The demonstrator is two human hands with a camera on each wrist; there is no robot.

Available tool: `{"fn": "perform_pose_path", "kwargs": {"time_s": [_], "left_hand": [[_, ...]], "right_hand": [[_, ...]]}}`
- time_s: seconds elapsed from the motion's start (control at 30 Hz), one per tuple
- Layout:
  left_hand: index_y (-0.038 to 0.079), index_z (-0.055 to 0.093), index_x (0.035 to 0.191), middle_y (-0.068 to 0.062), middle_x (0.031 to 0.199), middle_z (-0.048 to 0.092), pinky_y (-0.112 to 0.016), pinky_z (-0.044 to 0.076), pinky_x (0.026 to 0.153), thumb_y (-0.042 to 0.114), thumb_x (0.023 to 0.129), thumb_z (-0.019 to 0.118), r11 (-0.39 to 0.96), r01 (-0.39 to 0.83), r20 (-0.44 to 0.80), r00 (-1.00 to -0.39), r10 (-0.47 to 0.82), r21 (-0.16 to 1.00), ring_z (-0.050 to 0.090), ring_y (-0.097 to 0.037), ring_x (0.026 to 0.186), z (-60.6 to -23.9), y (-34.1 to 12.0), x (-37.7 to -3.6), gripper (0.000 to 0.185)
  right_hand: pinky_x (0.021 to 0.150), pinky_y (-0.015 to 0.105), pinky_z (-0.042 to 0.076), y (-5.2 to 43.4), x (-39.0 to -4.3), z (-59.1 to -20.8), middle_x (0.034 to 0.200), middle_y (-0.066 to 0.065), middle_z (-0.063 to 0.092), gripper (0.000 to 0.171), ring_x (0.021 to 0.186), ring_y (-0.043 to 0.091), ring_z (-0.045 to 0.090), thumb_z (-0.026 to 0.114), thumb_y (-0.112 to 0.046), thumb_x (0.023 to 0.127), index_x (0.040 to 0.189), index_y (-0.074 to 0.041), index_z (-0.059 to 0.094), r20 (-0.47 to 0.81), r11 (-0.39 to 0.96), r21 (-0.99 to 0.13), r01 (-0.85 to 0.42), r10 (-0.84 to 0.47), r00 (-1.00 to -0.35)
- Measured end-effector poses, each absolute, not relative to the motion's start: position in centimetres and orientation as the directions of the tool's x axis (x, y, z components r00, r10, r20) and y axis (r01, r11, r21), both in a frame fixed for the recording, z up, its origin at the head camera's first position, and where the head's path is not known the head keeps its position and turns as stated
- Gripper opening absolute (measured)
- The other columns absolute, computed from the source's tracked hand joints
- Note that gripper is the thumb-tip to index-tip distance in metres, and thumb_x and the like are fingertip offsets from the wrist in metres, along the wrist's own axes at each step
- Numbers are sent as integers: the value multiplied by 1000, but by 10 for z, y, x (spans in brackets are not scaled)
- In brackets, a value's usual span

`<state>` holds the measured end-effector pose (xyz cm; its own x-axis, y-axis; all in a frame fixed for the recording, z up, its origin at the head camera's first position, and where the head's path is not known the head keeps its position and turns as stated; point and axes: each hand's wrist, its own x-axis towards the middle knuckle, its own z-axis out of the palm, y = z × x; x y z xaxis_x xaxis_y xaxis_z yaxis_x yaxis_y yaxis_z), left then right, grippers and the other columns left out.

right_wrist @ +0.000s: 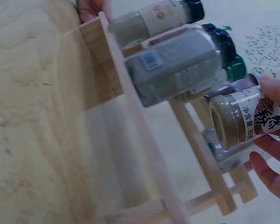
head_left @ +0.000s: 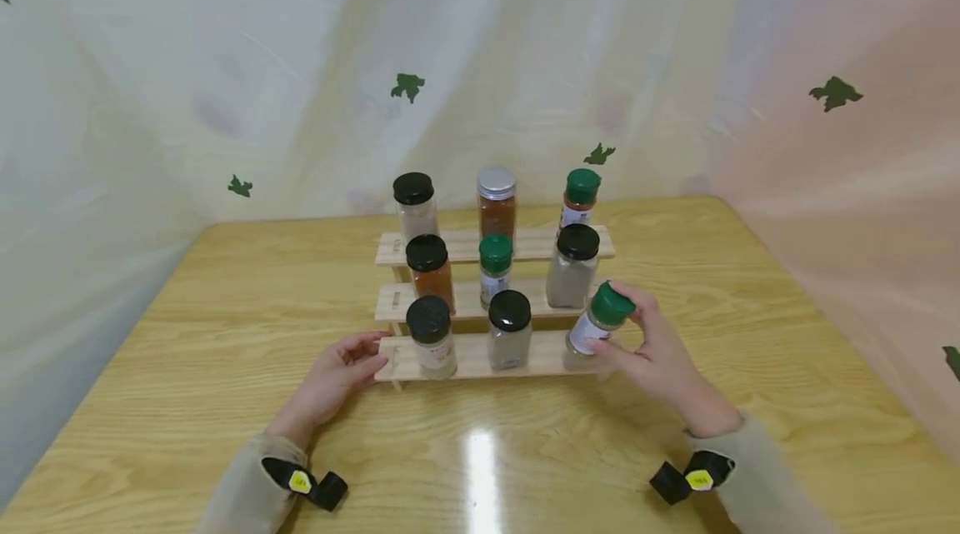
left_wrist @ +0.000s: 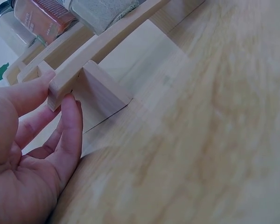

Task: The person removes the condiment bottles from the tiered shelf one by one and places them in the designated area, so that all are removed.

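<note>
The person's right grip (head_left: 651,351) pinches a spice jar (head_left: 591,332) between thumb and fingers; this jar has a green cap and a pale label with dark characters. It is tilted, with its cap leaning to the right, at the right end of the lowest step of a wooden rack (head_left: 472,356). Its base is partly turned to the right wrist camera; whether its edge touches the board, I cannot tell. The left grip (head_left: 339,378) pinches the left end of the same step, with the thumb on the board and fingertips under it. Also on this step stand two black-lidded jars, one near the left end (head_left: 432,338) and one about the middle (head_left: 510,338). The middle step carries an orange-brown jar (head_left: 431,277), a small green-capped jar (head_left: 495,271) and a grey jar (head_left: 572,271). On the top step are a pale jar (head_left: 417,213), a silver-lidded jar (head_left: 497,209) and a reddish jar (head_left: 580,199) with green cap. The rack stands on the wooden tabletop (head_left: 195,351), before a leaf-patterned cloth (head_left: 300,101).
</note>
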<state>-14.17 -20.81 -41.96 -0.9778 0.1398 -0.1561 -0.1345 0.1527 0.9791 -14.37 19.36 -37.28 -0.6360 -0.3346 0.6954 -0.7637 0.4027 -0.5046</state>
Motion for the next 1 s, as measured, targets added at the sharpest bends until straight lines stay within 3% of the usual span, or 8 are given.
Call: {"fn": "perform_pose_path", "kwargs": {"time_s": [0.13,0.37,0.63,0.8,1.0], "left_hand": [[-14,41,131,5,96,52,-18,48,68,5,91,59,153,-138,-160,-977,139,979,50,-3,82,-420,-207,-142,47],[-13,41,131,5,95,52,-18,48,68,5,92,59,161,-142,-165,-977,136,977,50,-3,82,-420,-207,-142,47],[-13,44,129,6,95,53,-18,48,68,6,90,61,137,-137,-158,-975,154,981,51,-3,81,-426,-206,-143,46],[-13,44,128,5,94,54,-18,49,68,4,90,61,132,-138,-157,-976,149,982,52,-4,81,-428,-208,-144,45],[-14,41,131,5,95,54,-18,49,69,4,91,59,137,-140,-161,-974,158,981,53,-3,82,-426,-211,-143,47]], "right_hand": [[94,9,36,202,-145,-365,124,-22,44,68,109,-6,49,59,-39,89,129,8,31,750,340,-496,-799,-295,-592],[92,8,37,213,-148,-357,120,-21,45,66,105,-6,50,67,-24,88,130,9,28,755,365,-510,-779,-244,-609],[92,7,37,224,-149,-353,124,-23,39,77,104,-9,48,60,-43,87,129,12,27,749,406,-500,-765,-240,-618],[94,7,35,230,-158,-352,122,-22,41,69,105,-9,48,67,-25,87,131,9,27,738,437,-501,-747,-234,-633],[86,4,38,234,-171,-356,115,-27,45,75,100,-12,50,68,18,74,136,5,27,709,484,-567,-666,-124,-694]]}}
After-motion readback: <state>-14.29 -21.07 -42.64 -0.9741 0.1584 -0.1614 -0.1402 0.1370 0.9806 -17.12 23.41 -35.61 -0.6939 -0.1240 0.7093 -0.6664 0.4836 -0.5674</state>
